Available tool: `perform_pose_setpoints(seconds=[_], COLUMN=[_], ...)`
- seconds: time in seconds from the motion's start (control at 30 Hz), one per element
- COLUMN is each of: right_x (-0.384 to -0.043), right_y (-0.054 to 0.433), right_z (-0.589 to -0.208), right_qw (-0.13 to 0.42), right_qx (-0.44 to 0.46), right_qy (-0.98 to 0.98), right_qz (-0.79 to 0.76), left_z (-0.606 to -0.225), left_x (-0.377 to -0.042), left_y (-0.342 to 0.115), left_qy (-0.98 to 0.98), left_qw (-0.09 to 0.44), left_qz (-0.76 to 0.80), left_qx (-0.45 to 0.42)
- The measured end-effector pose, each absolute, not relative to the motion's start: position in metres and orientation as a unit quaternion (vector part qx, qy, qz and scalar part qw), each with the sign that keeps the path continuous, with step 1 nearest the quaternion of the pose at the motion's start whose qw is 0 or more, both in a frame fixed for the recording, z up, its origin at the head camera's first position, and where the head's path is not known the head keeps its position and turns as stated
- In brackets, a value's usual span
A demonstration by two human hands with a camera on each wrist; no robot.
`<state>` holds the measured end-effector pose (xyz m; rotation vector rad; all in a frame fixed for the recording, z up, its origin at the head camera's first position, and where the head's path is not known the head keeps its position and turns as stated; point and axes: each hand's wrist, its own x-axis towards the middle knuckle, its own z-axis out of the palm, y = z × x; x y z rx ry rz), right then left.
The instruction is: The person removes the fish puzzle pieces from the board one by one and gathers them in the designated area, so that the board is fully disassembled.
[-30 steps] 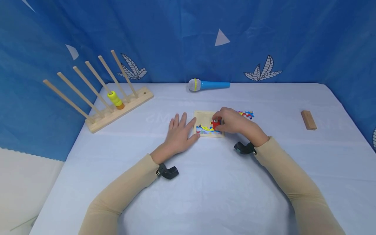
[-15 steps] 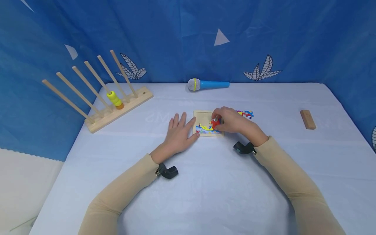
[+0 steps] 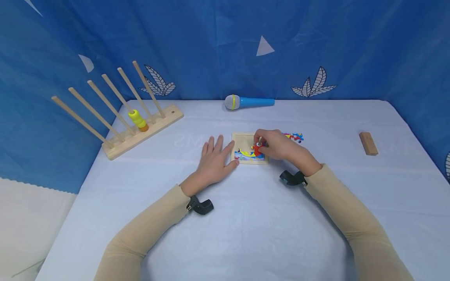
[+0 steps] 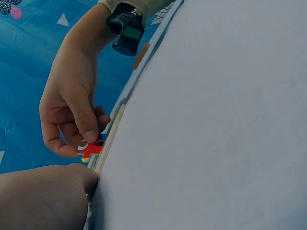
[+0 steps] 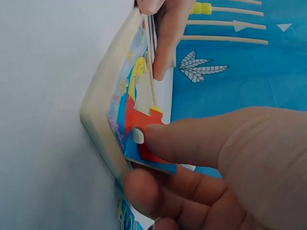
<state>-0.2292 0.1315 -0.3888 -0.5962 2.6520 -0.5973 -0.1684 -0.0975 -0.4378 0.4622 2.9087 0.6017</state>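
In the head view, a small wooden puzzle tray (image 3: 242,140) lies mid-table, its lower part filled with pieces in blue and yellow. My right hand (image 3: 279,145) pinches a red-and-blue puzzle piece (image 5: 140,118) between thumb and fingers at the tray's right side. That piece is tilted in the right wrist view, its edge raised over the tray, and it carries a round eye-like spot. My left hand (image 3: 213,162) rests with spread fingers on the table at the tray's left, thumb and index fingertip right at the rim. Fingers partly hide the piece in the head view.
More colourful puzzle pieces (image 3: 296,137) lie right of the tray, partly behind my right hand. A blue toy microphone (image 3: 254,102) lies at the back edge. At left stands a wooden peg rack (image 3: 144,136) with yellow rings (image 3: 137,118); a wooden block (image 3: 368,143) sits at far right.
My right fingers and the pinched puzzle piece have shifted only slightly over the tray's right side. My left hand has stayed beside the rim.
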Motion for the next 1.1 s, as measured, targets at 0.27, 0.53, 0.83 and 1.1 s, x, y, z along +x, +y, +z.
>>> perform_pose_setpoints(seconds=[0.27,0.53,0.83,1.1], right_x=[-0.2286,-0.2281,-0.2248,-0.2262], right_y=[0.1335,0.1327,0.1299,0.1343], right_z=[-0.3861,-0.3865,-0.3892,-0.3843], right_qw=[0.170,0.172,0.145,0.152], right_qx=[-0.225,-0.228,-0.225,-0.217], right_qy=[0.932,0.931,0.944,0.939], right_qz=[-0.227,-0.227,-0.191,-0.217], left_z=[-0.4378,-0.4375,-0.4374,-0.4377], left_x=[-0.1677,-0.1675,-0.1683,-0.1682], left_y=[-0.0977,-0.0983,-0.0974,-0.0973], left_qy=[0.965,0.965,0.964,0.965], left_qw=[0.062,0.067,0.070,0.067], left_qz=[0.203,0.203,0.208,0.204], left_qx=[0.155,0.151,0.153,0.152])
